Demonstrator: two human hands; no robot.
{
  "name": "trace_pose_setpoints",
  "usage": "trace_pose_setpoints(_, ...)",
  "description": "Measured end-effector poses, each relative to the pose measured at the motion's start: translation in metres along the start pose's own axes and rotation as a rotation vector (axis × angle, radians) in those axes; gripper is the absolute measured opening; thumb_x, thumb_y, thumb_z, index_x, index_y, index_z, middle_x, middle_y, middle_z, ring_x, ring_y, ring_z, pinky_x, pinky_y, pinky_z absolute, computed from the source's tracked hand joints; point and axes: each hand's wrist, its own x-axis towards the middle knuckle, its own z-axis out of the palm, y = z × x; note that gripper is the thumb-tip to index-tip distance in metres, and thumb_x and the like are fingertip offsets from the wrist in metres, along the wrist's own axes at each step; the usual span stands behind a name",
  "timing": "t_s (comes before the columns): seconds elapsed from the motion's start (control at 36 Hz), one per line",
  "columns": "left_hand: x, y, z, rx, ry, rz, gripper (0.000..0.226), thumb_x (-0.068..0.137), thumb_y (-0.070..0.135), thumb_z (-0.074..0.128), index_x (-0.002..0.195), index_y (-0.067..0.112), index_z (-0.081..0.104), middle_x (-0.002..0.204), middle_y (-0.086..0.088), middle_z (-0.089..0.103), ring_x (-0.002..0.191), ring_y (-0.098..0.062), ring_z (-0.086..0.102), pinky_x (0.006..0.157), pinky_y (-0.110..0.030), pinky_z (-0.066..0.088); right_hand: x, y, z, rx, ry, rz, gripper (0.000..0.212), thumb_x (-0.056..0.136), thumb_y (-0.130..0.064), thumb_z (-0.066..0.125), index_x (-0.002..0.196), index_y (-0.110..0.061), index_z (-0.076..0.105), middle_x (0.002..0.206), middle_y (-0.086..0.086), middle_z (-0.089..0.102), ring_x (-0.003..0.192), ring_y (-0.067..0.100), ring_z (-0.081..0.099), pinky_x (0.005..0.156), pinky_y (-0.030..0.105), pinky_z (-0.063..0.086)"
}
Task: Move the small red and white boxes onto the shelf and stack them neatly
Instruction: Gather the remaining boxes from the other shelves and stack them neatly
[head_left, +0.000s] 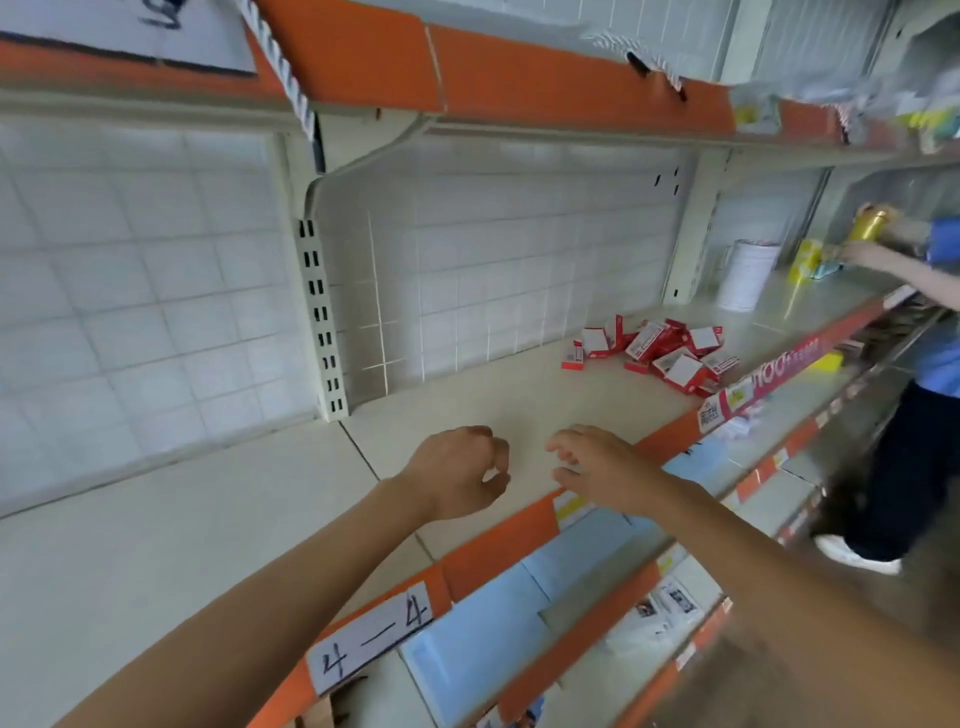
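Two hands: we have our left hand (457, 470) and right hand (597, 467) side by side at the lower centre of the frame, over the front of the shelf (291, 525); both hold nothing.
Left hand: fingers loosely curled, thumb near the fingertips, nothing between them.
Right hand: fingers relaxed and slightly spread, above the orange shelf edge (498, 540).
Label: a paper tag reading "4—4" (371, 636) sits on that edge, lower centre-left.
Boxes: the small red and white boxes (660, 353) lie in a loose heap on the same shelf, right of centre and well apart from our hands (some upright, most tipped or overlapping).
Handling: we judge them light, stiff cardboard cartons, easily dented at the corners and prone to slide off one another; taking each by its two long narrow sides, or several pressed together between both palms, looks safest.
Beyond: a white can (748, 275) stands further right, and another person's hand (862, 254) works at yellow goods at the right edge.
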Motion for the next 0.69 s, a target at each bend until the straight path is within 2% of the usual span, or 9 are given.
trace_pose_setpoints(0.11,0.052,0.002,0.017,-0.008,-0.012,0.004,0.022,0.093,0.033,0.05,0.108,0.022,0.061,0.11,0.001,0.057,0.101,-0.019,0.057,0.08,-0.029,0.043,0.024,0.044,-0.014,-0.068,-0.004,-0.004,0.037,0.094,-0.025,0.051,0.129,-0.014,0.049,0.124,0.002,0.051,0.112,0.014,0.048,0.097,0.031,0.041)
trace_pose_setpoints(0.28,0.124,-0.006,0.027,-0.074,0.01,-0.09,0.02,0.093,0.035,0.05,0.105,0.024,0.061,0.106,0.006,0.058,0.094,-0.014,0.058,0.076,-0.023,0.04,0.083,0.097,-0.053,-0.175,-0.043,-0.044,0.04,0.095,-0.027,0.05,0.133,-0.014,0.047,0.128,0.002,0.049,0.114,0.016,0.048,0.097,0.033,0.042)
trace_pose_setpoints(0.42,0.169,-0.005,0.038,-0.106,-0.022,-0.14,0.019,0.091,0.034,0.051,0.102,0.024,0.063,0.104,0.004,0.061,0.091,-0.015,0.059,0.079,-0.026,0.046,0.116,0.135,-0.059,-0.105,-0.027,-0.049,0.035,0.092,-0.025,0.054,0.125,-0.012,0.052,0.124,0.004,0.053,0.11,0.016,0.053,0.097,0.035,0.044)
trace_pose_setpoints(0.56,0.197,-0.002,0.043,-0.093,-0.047,-0.152,0.018,0.091,0.034,0.051,0.101,0.024,0.063,0.103,0.005,0.061,0.09,-0.015,0.059,0.077,-0.026,0.045,0.132,0.167,-0.05,-0.119,-0.131,-0.048,0.039,0.095,-0.026,0.05,0.132,-0.014,0.047,0.128,0.0,0.05,0.116,0.016,0.049,0.096,0.028,0.04)
trace_pose_setpoints(0.64,0.206,-0.001,0.043,-0.088,-0.042,-0.172,0.017,0.091,0.033,0.052,0.099,0.024,0.064,0.102,0.005,0.062,0.089,-0.015,0.06,0.079,-0.028,0.047,0.154,0.18,-0.054,-0.107,-0.101,-0.077,0.031,0.093,-0.023,0.052,0.121,-0.011,0.054,0.119,0.003,0.052,0.112,0.021,0.051,0.092,0.031,0.042)
trace_pose_setpoints(0.69,0.21,-0.001,0.043,-0.091,-0.038,-0.197,0.016,0.091,0.033,0.052,0.098,0.024,0.064,0.101,0.005,0.062,0.087,-0.014,0.059,0.079,-0.028,0.048,0.171,0.186,-0.058,-0.116,-0.096,-0.1,0.016,0.092,-0.019,0.049,0.103,-0.012,0.059,0.104,0.001,0.053,0.101,0.021,0.052,0.085,0.033,0.043)
